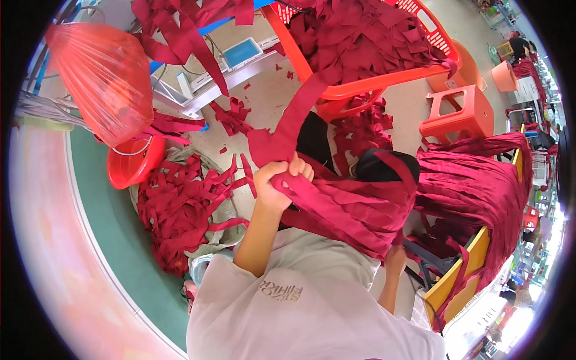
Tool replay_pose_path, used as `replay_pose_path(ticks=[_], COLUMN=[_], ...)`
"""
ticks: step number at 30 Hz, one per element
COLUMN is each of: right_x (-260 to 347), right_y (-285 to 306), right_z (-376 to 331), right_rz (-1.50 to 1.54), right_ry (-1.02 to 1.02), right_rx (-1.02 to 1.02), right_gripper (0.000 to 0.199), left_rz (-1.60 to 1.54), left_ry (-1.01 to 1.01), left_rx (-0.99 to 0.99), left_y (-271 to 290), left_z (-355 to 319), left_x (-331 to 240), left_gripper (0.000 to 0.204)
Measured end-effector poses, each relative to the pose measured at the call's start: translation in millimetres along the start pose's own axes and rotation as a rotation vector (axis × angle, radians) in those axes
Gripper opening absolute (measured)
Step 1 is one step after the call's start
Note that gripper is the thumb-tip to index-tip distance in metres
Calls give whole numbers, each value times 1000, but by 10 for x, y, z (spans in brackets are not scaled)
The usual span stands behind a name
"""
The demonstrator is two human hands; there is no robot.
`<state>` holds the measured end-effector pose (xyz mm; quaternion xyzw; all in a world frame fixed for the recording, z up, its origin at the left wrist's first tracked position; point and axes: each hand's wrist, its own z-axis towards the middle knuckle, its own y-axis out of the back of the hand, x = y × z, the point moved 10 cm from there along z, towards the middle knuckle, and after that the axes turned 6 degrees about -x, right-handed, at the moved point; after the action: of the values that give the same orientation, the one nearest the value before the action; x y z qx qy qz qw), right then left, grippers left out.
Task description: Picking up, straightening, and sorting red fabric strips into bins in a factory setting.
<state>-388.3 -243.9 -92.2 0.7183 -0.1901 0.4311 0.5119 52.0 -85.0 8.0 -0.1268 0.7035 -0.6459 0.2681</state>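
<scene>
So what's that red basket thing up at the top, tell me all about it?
The basket is bright orange-red plastic with an open lattice wall and a thick smooth rim. It sits tilted at the top of the view, heaped with dark red fabric strips that spill over its front rim. One long strip hangs from it down into the person's left hand. An orange plastic stool stands beside it.

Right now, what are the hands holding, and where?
The left hand is fisted around a bundle of dark red fabric strips, near their upper end. The right hand is hidden beneath them; its hold cannot be told.
</scene>
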Motion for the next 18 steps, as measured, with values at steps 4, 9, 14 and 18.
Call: replay_pose_path(ticks=[4,9,14,18], right_x=[1433,2578,3174,3597], right_y=[-488,-1516,-2354,-2178], right_z=[601,1138,1041,1079], right_rz=[-404,498,818,734], right_ry=[117,-121,-200,-79], right_rx=[-173,438,723,700], right_gripper=[23,35,33,25], left_rz=[314,429,584,604], left_ry=[66,255,333,427], left_rx=[-217,-157,-230,-233], left_y=[48,-139,-95,18], left_z=[-98,-279,-408,-498], left_x=[59,575,736,875], left_gripper=[24,22,23,22])
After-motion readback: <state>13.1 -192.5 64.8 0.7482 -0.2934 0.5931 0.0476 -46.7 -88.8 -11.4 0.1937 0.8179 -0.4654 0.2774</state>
